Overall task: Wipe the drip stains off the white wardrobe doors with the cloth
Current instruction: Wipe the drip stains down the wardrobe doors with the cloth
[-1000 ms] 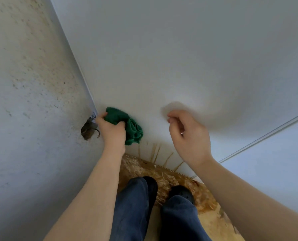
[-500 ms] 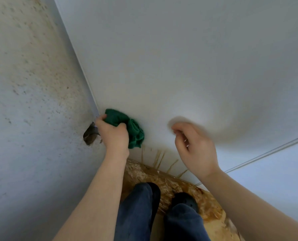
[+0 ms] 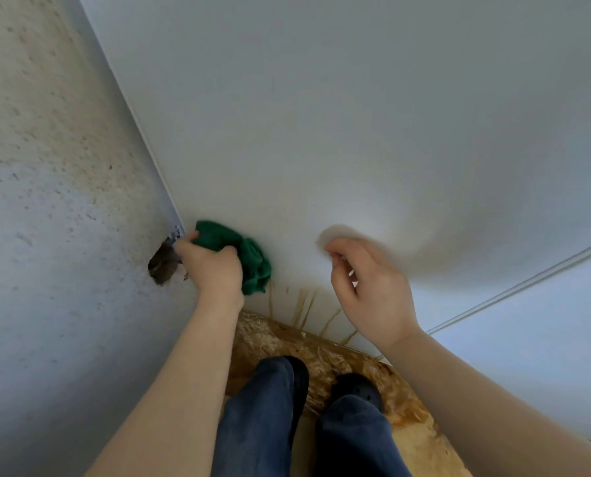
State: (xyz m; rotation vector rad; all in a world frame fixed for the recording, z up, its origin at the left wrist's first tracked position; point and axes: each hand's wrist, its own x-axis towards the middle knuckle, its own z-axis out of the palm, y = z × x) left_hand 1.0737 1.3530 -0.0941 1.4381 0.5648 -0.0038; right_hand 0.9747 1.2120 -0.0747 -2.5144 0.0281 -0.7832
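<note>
The white wardrobe door (image 3: 356,115) fills the upper view. Brown drip stains (image 3: 304,304) streak its bottom edge, just above the floor. My left hand (image 3: 213,270) grips a bunched green cloth (image 3: 252,259) and holds it against the door near its left edge, just above and left of the stains. My right hand (image 3: 373,290) hovers close to the door to the right of the cloth, fingers loosely curled and holding nothing. Its fingertips are blurred.
A rough speckled wall (image 3: 46,201) stands at the left, with a dark hole (image 3: 163,266) beside my left hand. A second white door (image 3: 545,339) lies right of a vertical seam. My legs and dark shoes (image 3: 356,387) stand on a chipboard floor (image 3: 321,352).
Very little. My left hand keeps the cloth at the same spot on the door. My right hand has shifted slightly near the door.
</note>
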